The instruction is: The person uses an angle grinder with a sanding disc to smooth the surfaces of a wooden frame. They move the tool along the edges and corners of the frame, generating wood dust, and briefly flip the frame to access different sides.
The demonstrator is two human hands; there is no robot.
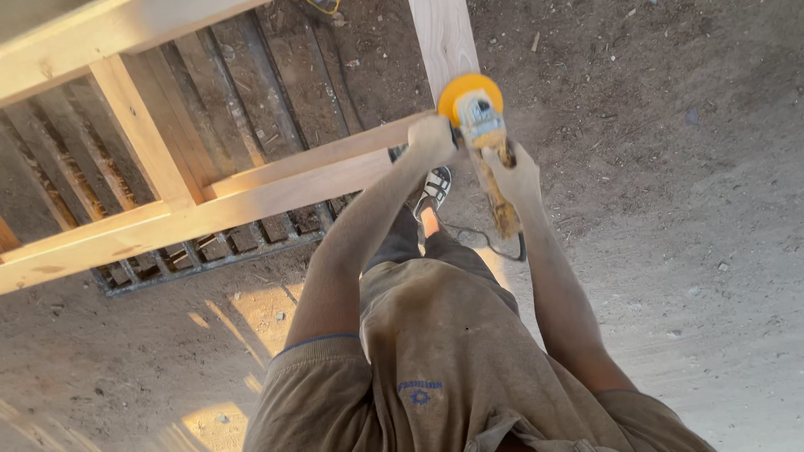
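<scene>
Both arms are stretched out ahead and down, and between the hands sits a dust-caked angle grinder (pixel 486 134). Its yellow guard (pixel 469 92) rides against the pale upright post (pixel 444 38) of the wooden frame (pixel 167 213), right at the corner where the long horizontal rail (pixel 335 159) runs into that post. The left hand (pixel 431 136) is curled shut at the left flank of the grinder's head, fingers wrapped tight, presumably round a side grip, though the grip itself is hidden under the fist. This hand hovers just over the end of the rail. The right hand (pixel 515 172) is clamped around the tool's body behind the head, fingers closed around the casing, with the tail of the grinder sticking out below the palm toward the person. A dark cable (pixel 486 243) trails from that tail in a loop over the dirt floor (pixel 687 209). Below the hands, one sandalled foot (pixel 434 188) shows, planted near the frame's outer edge. Under the frame lies a weathered slatted pallet (pixel 209 100). Everything, shirt (pixel 444 351) and forearms alike, wears a coat of fine sawdust.
</scene>
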